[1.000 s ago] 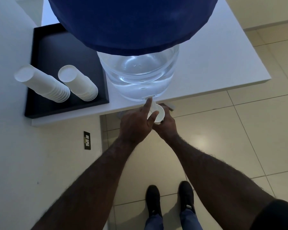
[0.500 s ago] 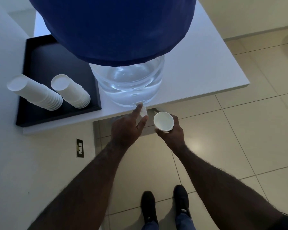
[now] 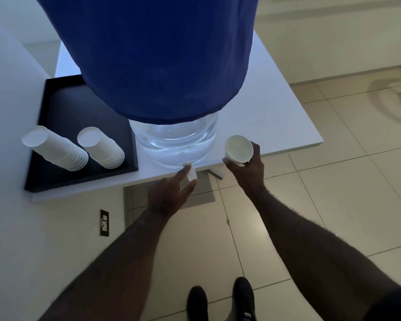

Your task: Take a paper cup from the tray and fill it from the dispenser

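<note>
A clear water bottle [image 3: 175, 147] under a blue cloth cover [image 3: 153, 54] stands at the front edge of a white table [image 3: 276, 117]. Its small white tap [image 3: 191, 174] sticks out below the table edge. My left hand [image 3: 169, 193] pinches the tap with forefinger and thumb. My right hand [image 3: 248, 169] holds a white paper cup [image 3: 238, 148] upright, right of the tap and level with the table edge. I cannot tell how much water the cup holds. Two stacks of white cups [image 3: 56, 150] [image 3: 102, 148] lie on their sides in a black tray [image 3: 63, 112] at the left.
A white wall [image 3: 21, 251] with a black power socket [image 3: 104, 222] runs along the left below the table. The floor is beige tile [image 3: 333, 205]. My dark shoes [image 3: 220, 300] show at the bottom.
My right hand has drawn the cup out from under the tap, moving it right and up to the table edge. My left hand stays at the tap.
</note>
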Available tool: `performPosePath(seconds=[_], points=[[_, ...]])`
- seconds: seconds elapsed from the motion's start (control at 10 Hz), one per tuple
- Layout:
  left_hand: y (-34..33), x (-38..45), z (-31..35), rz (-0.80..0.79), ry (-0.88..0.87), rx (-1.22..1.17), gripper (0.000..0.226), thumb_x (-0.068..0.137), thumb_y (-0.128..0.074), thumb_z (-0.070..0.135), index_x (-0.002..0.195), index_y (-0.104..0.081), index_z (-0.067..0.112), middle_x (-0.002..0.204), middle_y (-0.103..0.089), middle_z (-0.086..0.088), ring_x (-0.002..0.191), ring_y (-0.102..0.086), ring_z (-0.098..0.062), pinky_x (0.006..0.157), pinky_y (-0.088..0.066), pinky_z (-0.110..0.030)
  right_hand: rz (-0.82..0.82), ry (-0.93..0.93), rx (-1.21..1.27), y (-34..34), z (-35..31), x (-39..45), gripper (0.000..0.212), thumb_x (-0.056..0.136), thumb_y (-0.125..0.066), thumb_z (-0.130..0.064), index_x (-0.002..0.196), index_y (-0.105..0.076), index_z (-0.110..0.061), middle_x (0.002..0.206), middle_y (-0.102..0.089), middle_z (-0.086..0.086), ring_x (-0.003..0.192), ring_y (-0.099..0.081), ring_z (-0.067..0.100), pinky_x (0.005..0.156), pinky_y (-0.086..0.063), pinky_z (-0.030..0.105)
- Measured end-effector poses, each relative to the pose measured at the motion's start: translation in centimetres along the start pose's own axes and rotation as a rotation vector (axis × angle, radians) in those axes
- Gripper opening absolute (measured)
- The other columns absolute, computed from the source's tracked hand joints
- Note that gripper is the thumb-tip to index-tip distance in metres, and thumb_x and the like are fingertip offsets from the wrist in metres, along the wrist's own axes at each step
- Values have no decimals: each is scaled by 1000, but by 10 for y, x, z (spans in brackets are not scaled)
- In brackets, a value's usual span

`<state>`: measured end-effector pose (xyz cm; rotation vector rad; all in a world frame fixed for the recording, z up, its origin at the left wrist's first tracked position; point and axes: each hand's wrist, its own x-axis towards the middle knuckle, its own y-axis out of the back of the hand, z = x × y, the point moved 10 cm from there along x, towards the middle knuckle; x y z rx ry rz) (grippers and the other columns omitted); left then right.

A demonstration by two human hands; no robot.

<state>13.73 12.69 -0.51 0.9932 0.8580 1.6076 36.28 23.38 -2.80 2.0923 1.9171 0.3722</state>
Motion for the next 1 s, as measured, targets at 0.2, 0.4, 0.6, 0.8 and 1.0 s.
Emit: performPosePath(seconds=[0.2, 0.4, 0.6, 0.8, 1.0], points=[[-2, 2, -3, -15, 25, 29, 59, 91, -44, 64, 142, -47, 35, 82, -76, -3, 75, -72, -23, 69, -55, -35, 1, 38, -85, -11, -15, 40, 73, 68, -85, -24, 128, -44, -14, 116, -63, 7, 108, -58, 33, 91, -50, 46], [-2, 0, -5, 33, 45, 9, 55, 90, -52, 59, 138, -54, 32, 70, -72, -3, 63, -69, -22, 64, -53, -31, -41, -12, -90, -35, 3, 67, 74, 68, -84, -26, 128, -42, -16, 118, -61, 4, 109, -57, 29, 85, -43, 30], [-5, -1, -9, 35, 46, -28, 54, 90, -55, 57, 138, -53, 32, 68, -71, -4, 61, -66, -23, 64, -50, -31, -77, -50, -202, -46, 21, 71, 82, 68, -83, -36, 132, -36, -15, 124, -58, 13, 115, -53, 36, 99, -45, 49], [-5, -3, -11, 9, 65, 12, 58, 90, -47, 63, 142, -48, 37, 71, -71, -2, 65, -67, -21, 67, -56, -35, -124, -34, -192, -36, 22, 58, 99, 63, -87, -37, 139, -27, -19, 138, -51, 10, 126, -46, 33, 104, -42, 51], [-11, -11, -11, -87, 61, 145, 61, 95, -41, 58, 150, -31, 35, 85, -75, -10, 77, -70, -32, 69, -51, -37, -83, 145, -418, -4, 13, 9, 107, 65, -86, -37, 148, -24, -10, 149, -39, 13, 138, -36, 32, 114, -29, 46]])
